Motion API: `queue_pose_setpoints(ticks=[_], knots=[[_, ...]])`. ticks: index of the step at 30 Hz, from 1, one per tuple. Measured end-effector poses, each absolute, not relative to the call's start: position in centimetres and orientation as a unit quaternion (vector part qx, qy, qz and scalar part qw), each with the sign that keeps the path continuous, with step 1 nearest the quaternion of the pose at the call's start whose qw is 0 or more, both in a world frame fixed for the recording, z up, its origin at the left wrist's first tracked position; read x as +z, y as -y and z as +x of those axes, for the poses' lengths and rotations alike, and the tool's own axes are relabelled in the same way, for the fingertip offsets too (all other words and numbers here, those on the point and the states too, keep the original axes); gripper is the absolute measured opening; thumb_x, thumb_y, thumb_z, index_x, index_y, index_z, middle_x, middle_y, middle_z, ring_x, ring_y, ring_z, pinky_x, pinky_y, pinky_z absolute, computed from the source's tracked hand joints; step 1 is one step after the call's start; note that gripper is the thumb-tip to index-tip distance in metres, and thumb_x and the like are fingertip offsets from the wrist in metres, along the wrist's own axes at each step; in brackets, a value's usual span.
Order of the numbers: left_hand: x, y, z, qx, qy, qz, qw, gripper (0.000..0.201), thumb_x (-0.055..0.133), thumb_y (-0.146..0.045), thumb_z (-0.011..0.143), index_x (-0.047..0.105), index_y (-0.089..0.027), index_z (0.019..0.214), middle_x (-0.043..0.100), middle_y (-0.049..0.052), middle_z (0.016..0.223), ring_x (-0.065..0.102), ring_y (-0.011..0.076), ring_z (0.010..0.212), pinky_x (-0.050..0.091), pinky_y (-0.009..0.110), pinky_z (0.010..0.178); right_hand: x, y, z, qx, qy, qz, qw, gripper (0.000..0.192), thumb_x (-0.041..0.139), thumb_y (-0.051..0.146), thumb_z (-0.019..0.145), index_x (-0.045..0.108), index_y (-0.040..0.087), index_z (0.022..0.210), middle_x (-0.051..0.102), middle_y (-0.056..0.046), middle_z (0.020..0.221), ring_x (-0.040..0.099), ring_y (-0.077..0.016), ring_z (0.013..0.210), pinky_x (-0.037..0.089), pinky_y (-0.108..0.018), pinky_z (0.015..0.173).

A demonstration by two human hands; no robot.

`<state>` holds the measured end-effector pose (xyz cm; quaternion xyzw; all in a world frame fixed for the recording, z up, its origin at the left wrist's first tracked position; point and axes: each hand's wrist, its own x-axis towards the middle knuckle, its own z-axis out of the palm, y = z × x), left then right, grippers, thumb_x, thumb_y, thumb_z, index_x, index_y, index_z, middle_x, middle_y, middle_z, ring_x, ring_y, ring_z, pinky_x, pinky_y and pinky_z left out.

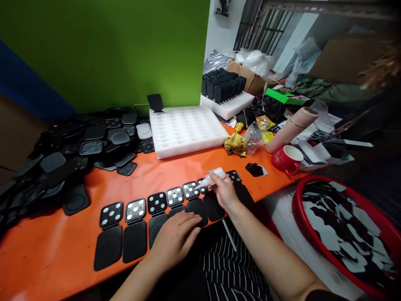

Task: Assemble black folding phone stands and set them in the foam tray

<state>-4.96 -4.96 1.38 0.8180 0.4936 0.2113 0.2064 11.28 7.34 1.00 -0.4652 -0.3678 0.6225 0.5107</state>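
My right hand (pixel 226 191) is closed round a small white squeeze bottle (pixel 218 174) with a thin nozzle. The nozzle tip points down and left, over a small black square plate (pixel 191 190) dotted with white circles. My left hand (pixel 177 236) lies palm down with fingers stretched out, resting across the black pads (pixel 197 210) near the table's front edge. Several such hinged pieces stand in a row, each a dotted plate joined to a larger black pad. At the row's left end is another dotted plate (pixel 111 214); part of the row is hidden by my hands.
A heap of black parts (pixel 103 133) covers the left of the orange table (pixel 46 255). Behind the row lies a white foam tray (pixel 188 129). To the right are a yellow cloth (pixel 235 144), a red mug (pixel 283 161), a pink tumbler (pixel 291 130) and a red tub (pixel 299 205) of scraps.
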Motion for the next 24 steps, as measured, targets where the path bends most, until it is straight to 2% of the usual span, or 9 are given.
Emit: queue_pose_setpoints(ticks=[5,10,14,19,24], knots=[[-0.6,7.8,-9.2,0.217,-0.551,0.793,0.145,0.028,0.048,-0.025,0.084,0.055,-0.025,0.111,0.062,0.003,0.109,0.054,0.0204,0.105,0.038,0.045,0.097,1.3,-5.6,4.6,0.621,0.471,-0.436,0.45,0.028,0.059,0.042,0.072,0.058,0.015,0.078,0.064,-0.002,0.068,0.053,-0.0098,0.047,0.041,-0.019,0.043],[-1.5,8.6,-9.8,0.243,-0.575,0.767,0.146,0.025,0.048,-0.023,0.084,0.057,-0.023,0.107,0.061,0.003,0.11,0.053,0.0188,0.107,0.039,0.041,0.098,1.6,-4.6,0.7,0.542,0.605,-0.428,0.397,0.023,0.055,0.04,0.076,0.058,0.017,0.08,0.063,0.001,0.06,0.057,-0.0117,0.053,0.044,-0.021,0.052],[-1.5,8.5,-9.6,0.269,-0.587,0.749,0.151,0.022,0.047,-0.021,0.084,0.059,-0.022,0.103,0.063,0.003,0.106,0.055,0.0183,0.104,0.04,0.039,0.096,1.3,-4.2,-0.8,0.471,0.674,-0.424,0.38,0.02,0.053,0.037,0.079,0.058,0.018,0.081,0.064,0.0,0.066,0.059,-0.013,0.061,0.044,-0.022,0.059],[-1.4,8.5,-9.6,0.279,-0.59,0.741,0.159,0.02,0.048,-0.021,0.083,0.06,-0.022,0.099,0.064,0.003,0.104,0.056,0.0181,0.103,0.042,0.038,0.095,0.9,-4.5,-1.1,0.416,0.709,-0.435,0.369,0.02,0.053,0.038,0.079,0.058,0.019,0.081,0.064,0.0,0.068,0.058,-0.0135,0.062,0.044,-0.022,0.06],[-1.4,8.5,-9.7,0.283,-0.593,0.735,0.17,0.02,0.047,-0.021,0.083,0.061,-0.022,0.098,0.064,0.003,0.104,0.056,0.0181,0.102,0.041,0.038,0.095,1.1,-4.3,-0.6,0.455,0.676,-0.442,0.375,0.021,0.049,0.038,0.082,0.056,0.018,0.083,0.063,0.001,0.063,0.058,-0.0127,0.058,0.044,-0.022,0.059]])
